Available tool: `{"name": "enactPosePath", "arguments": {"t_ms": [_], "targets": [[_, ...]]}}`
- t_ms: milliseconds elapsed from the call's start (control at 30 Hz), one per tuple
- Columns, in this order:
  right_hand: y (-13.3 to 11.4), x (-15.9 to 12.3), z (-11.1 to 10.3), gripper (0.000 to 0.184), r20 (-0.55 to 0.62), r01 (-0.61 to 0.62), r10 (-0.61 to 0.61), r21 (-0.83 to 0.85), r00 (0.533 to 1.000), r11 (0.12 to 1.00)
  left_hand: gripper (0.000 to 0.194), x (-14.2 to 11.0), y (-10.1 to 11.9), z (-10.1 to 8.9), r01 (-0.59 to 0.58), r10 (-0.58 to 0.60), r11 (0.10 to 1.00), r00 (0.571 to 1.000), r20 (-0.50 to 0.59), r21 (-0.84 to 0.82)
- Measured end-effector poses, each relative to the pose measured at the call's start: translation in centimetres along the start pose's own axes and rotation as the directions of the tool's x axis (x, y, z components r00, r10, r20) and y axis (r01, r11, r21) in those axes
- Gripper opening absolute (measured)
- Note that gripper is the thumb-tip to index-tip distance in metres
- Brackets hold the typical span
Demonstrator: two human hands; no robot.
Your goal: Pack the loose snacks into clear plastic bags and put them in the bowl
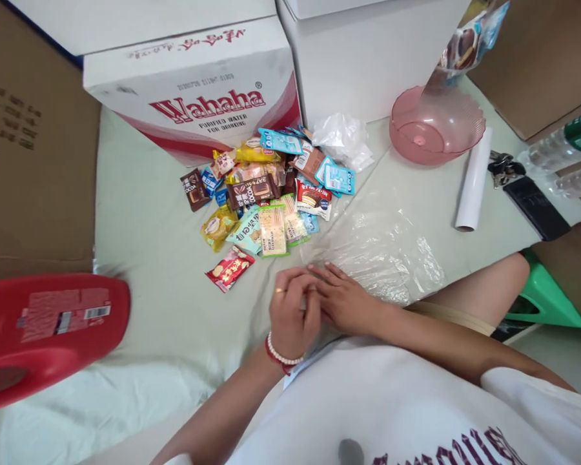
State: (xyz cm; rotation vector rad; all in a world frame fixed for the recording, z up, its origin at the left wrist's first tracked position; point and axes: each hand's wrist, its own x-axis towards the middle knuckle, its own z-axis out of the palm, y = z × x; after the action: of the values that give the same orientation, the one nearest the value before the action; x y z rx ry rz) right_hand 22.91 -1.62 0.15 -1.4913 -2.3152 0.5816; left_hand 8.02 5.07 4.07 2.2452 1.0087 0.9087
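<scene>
My left hand [294,307], with a ring and a beaded bracelet, is closed with its fingers curled against my right hand. What lies inside that curl, if anything, is hidden. My right hand [351,303] rests flat on the pale cloth with its fingers outstretched, holding nothing I can see. Just beyond the hands lies a heap of wrapped snacks: a green-edged cracker packet [273,231], a brown cocoa packet [254,191], a yellow packet [219,227], and several blue ones. A red snack packet [230,268] lies apart at the near left. Clear plastic film [392,248] spreads beside my right hand.
Behind the heap stands a Wahaha water carton [213,97]. A pink bowl [436,126], a white roll [474,181], keys [505,169], a black phone [537,208] and plastic bottles [552,152] are at right. A red jug [53,336] occupies the left edge.
</scene>
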Motion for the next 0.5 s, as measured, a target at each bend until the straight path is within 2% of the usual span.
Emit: {"name": "enactPosePath", "arguments": {"t_ms": [100, 200, 267, 367, 433, 500], "targets": [[0.1, 0.3, 1.4, 0.044, -0.044, -0.047, 0.051, 0.077, 0.998, 0.996, 0.025, 1.2, 0.5, 1.8, 0.105, -0.077, 0.981, 0.983, 0.169, -0.162], [-0.4, 0.4, 1.0, 0.042, -0.115, -0.07, 0.096, 0.215, 0.989, 0.974, 0.037, 2.8, -0.5, 3.6, 0.221, -0.173, 0.942, 0.964, 0.201, -0.251], [-1.1, 0.0, -0.2, 0.039, -0.158, -0.084, 0.144, 0.334, 0.977, 0.939, 0.042, 3.5, -1.2, 4.1, 0.247, -0.171, 0.906, 0.956, 0.239, -0.343], [-1.6, -0.8, -3.0, 0.03, -0.184, -0.13, 0.233, 0.445, 0.955, 0.886, 0.039, 3.7, -2.0, 4.2, 0.237, -0.107, 0.874, 0.946, 0.306, -0.425], [-1.1, -0.9, -5.3, 0.02, -0.215, -0.155, 0.268, 0.431, 0.939, 0.889, 0.035, 3.4, -2.5, 4.4, 0.191, -0.058, 0.894, 0.947, 0.317, -0.406], [0.1, 0.0, -7.4, 0.021, -0.265, -0.229, 0.332, 0.354, 0.905, 0.907, 0.029, 2.9, -3.0, 4.8, 0.092, 0.017, 0.939, 0.95, 0.312, -0.332]]}}
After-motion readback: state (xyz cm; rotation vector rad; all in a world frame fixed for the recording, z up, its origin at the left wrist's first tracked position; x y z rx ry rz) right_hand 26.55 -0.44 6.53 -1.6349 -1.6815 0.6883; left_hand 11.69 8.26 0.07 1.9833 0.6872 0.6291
